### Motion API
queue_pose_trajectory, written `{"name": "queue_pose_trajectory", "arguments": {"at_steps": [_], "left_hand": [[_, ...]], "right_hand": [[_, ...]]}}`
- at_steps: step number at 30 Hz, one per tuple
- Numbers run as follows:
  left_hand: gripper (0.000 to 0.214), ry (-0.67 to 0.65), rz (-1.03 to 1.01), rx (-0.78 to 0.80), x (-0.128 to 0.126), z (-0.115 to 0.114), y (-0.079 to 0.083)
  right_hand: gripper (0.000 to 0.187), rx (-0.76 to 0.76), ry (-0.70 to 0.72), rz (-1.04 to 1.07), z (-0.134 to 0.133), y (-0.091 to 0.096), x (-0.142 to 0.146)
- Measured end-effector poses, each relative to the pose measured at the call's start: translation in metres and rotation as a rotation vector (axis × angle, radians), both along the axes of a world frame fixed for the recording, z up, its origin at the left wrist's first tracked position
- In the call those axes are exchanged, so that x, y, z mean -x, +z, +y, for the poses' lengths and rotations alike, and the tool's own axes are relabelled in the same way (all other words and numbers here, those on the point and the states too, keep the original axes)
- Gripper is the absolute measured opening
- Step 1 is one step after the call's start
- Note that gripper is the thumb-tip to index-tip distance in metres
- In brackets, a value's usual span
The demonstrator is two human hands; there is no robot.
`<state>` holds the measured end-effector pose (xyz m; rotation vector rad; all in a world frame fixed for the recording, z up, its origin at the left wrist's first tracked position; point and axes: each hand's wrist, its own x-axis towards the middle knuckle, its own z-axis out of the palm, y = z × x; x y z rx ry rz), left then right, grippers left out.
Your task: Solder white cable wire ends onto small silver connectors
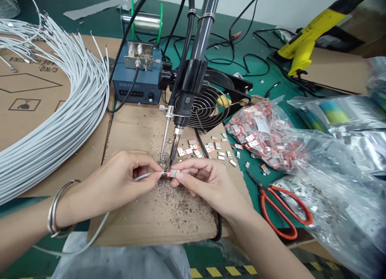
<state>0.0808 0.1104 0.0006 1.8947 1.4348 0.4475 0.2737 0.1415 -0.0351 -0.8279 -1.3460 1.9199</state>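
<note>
My left hand (134, 176) pinches the end of a grey cable (101, 226), which trails from my fingers down to the lower left. My right hand (208, 180) grips a small metal USB connector (174, 173) between thumb and fingers. The cable's thin wires meet the connector's orange end. Directly above that joint is the tip of a soldering iron (174, 148), held in a stand. A thin metal solder guide tube (165, 140) comes down beside the iron. Whether the tip touches the joint I cannot tell.
Loose connectors (197, 153) lie behind my right hand. A bag of connectors (265, 134) and red-handled scissors (286, 210) are at right. A cable bundle (81, 106) fills the left. Behind stand a blue solder feeder (137, 80), a fan (208, 106) and a yellow tool (310, 37).
</note>
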Motion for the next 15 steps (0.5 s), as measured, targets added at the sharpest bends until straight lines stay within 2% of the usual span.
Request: {"name": "queue_pose_trajectory", "arguments": {"at_steps": [8, 15], "left_hand": [[0.016, -0.022, -0.035, -0.084, 0.005, -0.001, -0.012], [0.020, -0.025, 0.030, -0.019, -0.001, 0.002, 0.001]], "right_hand": [[0.014, -0.041, -0.018, -0.049, -0.001, 0.002, -0.001], [0.016, -0.126, -0.033, -0.122, -0.001, 0.000, 0.002]]}}
